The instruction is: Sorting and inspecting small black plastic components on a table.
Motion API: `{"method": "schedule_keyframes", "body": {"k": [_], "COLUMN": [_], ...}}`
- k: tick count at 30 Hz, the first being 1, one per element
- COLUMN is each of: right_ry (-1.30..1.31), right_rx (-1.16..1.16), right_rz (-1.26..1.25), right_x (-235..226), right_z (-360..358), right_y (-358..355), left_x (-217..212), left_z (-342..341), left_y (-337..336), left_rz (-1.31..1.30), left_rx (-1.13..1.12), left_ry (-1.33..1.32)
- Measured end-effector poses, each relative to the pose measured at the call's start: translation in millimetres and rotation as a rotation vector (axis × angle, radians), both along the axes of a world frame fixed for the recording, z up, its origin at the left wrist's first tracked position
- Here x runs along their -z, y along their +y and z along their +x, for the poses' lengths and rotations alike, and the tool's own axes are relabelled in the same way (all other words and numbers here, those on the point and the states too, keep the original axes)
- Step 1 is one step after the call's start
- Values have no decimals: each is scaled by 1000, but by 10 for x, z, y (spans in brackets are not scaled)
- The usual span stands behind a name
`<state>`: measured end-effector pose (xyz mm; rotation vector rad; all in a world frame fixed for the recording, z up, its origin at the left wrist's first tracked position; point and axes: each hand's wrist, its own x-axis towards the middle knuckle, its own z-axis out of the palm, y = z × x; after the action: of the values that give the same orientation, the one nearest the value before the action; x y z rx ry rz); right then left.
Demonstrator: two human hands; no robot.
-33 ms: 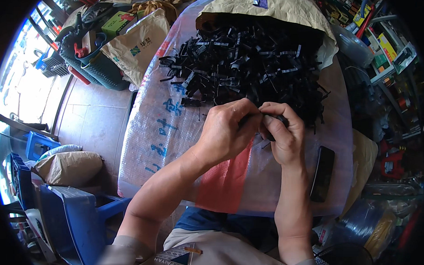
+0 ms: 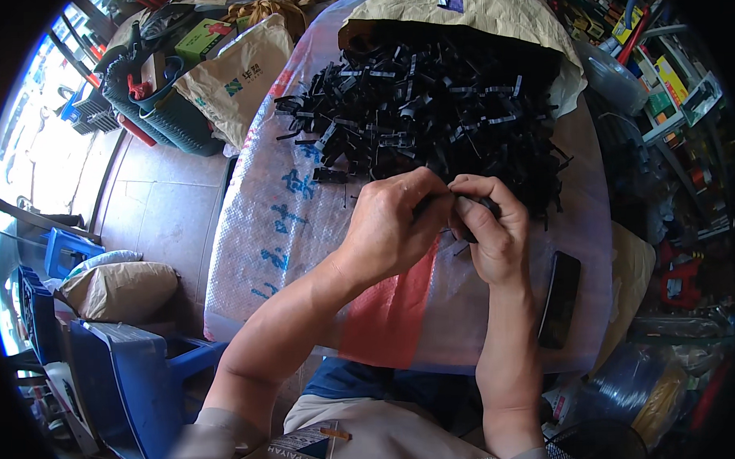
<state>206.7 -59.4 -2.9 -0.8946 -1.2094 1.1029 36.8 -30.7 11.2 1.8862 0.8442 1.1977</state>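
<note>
Black piece (image 2: 491, 208) mostly hidden by hands (image 2: 393, 220) (image 2: 498, 235), left sleeve (image 2: 217, 445) blurred, paper sack (image 2: 502, 14) cut off above

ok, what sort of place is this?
Likely a hardware shop or small workshop: crowded shelves on the right, a stuffed sack at left, and a big heap of small black parts.

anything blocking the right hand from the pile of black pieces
Nothing visible. The right hand appears over the near edge of the pile of black pieces, the left hand beside it; the black phone lies off to the right.
</note>
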Motion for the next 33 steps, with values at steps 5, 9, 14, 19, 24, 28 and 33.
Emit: {"method": "schedule_keyframes", "body": {"k": [5,9,14,19,24,28,33], "right_ry": [35,56,82,69,-267,-220,-280], "right_rx": [-42,-19,-20,-11,-37,-109,-156], "right_rz": [-47,2,-80,-158,-66,-146,-274], "right_x": [-22,-29,-35,-178,-157,-219,-204], "right_z": [23,-2,71,48,141,171,158], "right_y": [-4,0,-18,-61,-35,-64,-73], "left_x": [11,19,38,-82,-108,-99,-111], "left_z": [25,42,21,-131,-175,-193,-170], "left_y": [13,29,10,110,131,161,151], "left_rz": [58,204,6,-810,-674,-406,-413], "left_rx": [-26,0,96,339,327,341,341], "left_ry": [19,2,-41,-381,-91,58,178]}}
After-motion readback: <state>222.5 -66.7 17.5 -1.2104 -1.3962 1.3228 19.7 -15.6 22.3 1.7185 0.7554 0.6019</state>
